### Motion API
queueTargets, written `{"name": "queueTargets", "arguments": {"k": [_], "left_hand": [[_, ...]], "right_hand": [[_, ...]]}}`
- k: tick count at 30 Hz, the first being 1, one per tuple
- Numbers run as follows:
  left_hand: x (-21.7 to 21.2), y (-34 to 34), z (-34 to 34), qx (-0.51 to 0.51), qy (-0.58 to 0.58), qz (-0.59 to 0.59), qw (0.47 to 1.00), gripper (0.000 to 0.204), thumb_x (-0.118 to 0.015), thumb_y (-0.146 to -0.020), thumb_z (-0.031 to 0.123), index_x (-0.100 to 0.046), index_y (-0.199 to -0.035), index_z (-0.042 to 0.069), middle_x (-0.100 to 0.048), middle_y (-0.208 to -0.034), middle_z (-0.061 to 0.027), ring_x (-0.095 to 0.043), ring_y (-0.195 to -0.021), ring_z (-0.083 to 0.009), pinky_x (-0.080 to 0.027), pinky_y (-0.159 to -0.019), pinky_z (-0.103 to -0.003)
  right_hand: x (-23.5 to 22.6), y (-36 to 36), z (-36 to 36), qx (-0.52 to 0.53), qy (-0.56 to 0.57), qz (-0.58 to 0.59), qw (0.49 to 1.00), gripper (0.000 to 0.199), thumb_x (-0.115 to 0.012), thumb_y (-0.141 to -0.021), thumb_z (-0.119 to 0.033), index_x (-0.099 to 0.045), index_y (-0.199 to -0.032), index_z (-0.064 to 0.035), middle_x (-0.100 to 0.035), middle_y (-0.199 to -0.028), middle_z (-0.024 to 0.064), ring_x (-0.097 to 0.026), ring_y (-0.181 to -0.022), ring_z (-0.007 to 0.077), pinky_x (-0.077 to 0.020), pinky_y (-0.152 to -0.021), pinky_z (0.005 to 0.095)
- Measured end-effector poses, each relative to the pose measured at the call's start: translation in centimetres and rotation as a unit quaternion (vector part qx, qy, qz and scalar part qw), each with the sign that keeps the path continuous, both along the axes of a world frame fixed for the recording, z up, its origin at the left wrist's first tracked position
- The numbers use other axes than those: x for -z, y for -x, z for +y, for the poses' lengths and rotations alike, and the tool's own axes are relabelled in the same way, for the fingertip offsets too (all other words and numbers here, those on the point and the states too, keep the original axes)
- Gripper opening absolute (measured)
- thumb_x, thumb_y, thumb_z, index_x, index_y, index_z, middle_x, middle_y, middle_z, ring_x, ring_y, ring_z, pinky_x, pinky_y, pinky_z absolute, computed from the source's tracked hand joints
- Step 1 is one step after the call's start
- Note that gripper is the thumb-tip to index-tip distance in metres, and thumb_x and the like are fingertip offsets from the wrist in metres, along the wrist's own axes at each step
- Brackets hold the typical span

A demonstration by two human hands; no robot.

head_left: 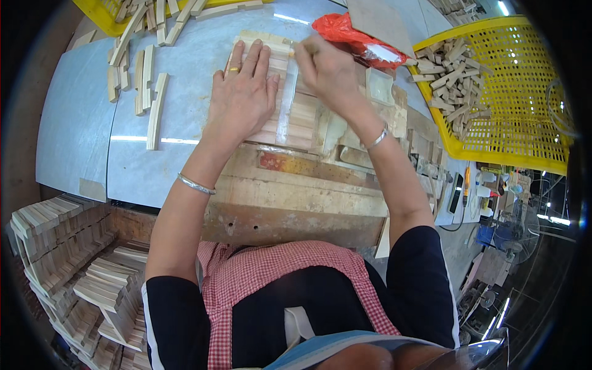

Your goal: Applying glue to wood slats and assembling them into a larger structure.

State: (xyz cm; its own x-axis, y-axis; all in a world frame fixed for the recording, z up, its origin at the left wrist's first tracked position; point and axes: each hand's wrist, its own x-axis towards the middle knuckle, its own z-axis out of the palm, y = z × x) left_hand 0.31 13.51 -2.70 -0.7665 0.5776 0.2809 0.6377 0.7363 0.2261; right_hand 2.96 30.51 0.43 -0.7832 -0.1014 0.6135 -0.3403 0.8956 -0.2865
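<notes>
My left hand (243, 92) lies flat, fingers stretched forward, on a row of pale wooden strips (269, 131) set side by side in a worn wooden jig (265, 185). My right hand (333, 71) is slightly blurred, its fingers curled together at the far end of a narrow shiny strip (285, 111) that runs between two rows of wood. Whatever those fingers pinch is too small or hidden to make out. More wooden strips (302, 117) lie to the right of the shiny strip. Beside my right wrist is a small pale tray (379, 86).
Loose wooden pieces (157, 111) lie on the blue-grey tabletop (74, 123) at the left. A yellow basket (524, 92) holding short wood pieces (456, 80) stands at right, near a red plastic bag (333, 28). Another yellow basket (102, 15) is at far left. Stacked wood (61, 246) fills the lower left.
</notes>
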Motion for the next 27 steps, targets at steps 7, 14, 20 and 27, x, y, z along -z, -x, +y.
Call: {"name": "queueTargets", "arguments": {"k": [7,14,20,27], "left_hand": [[0.2,0.1,0.1,-0.003,-0.01,0.012,1.0,0.051,-0.036,-0.099,0.034,-0.04,-0.14,0.004,-0.037,-0.149,-0.0085,-0.032,-0.139,-0.0299,-0.041,-0.099,-0.049],[0.0,-0.1,-0.4,-0.003,-0.007,0.005,1.0,0.051,-0.038,-0.098,0.033,-0.039,-0.14,0.004,-0.035,-0.149,-0.0088,-0.031,-0.139,-0.0305,-0.041,-0.099,-0.05],[-0.1,-0.1,-0.2,0.004,-0.011,-0.001,1.0,0.052,-0.04,-0.097,0.033,-0.041,-0.14,0.005,-0.036,-0.149,-0.0085,-0.028,-0.141,-0.0282,-0.038,-0.101,-0.05],[-0.2,-0.1,0.0,0.005,0.001,0.0,1.0,0.051,-0.04,-0.097,0.031,-0.041,-0.14,0.005,-0.036,-0.149,-0.0089,-0.028,-0.141,-0.0279,-0.038,-0.102,-0.049]], "right_hand": [[-0.8,-12.1,-6.0,-0.099,-0.025,-0.1,0.99,0.008,-0.063,-0.086,-0.009,-0.06,-0.09,-0.0024,-0.058,-0.071,0.0119,-0.061,-0.062,0.0243,-0.0469,-0.05,0.033],[-4.5,-9.7,1.0,0.086,0.339,-0.148,0.925,0.019,-0.057,-0.095,-0.018,-0.064,-0.094,-0.0003,-0.063,-0.069,0.0058,-0.055,-0.052,0.0072,-0.0437,-0.045,0.0225],[-6.0,-5.6,12.2,0.167,0.355,-0.086,0.916,0.032,-0.06,-0.095,-0.029,-0.064,-0.093,0.0028,-0.061,-0.069,0.0037,-0.052,-0.054,0.005,-0.0426,-0.046,0.0208],[-3.1,-2.7,17.0,0.246,0.206,-0.11,0.941,0.036,-0.062,-0.093,-0.033,-0.066,-0.093,0.0033,-0.062,-0.071,0.0031,-0.053,-0.056,0.0054,-0.0439,-0.047,0.0207]]}}
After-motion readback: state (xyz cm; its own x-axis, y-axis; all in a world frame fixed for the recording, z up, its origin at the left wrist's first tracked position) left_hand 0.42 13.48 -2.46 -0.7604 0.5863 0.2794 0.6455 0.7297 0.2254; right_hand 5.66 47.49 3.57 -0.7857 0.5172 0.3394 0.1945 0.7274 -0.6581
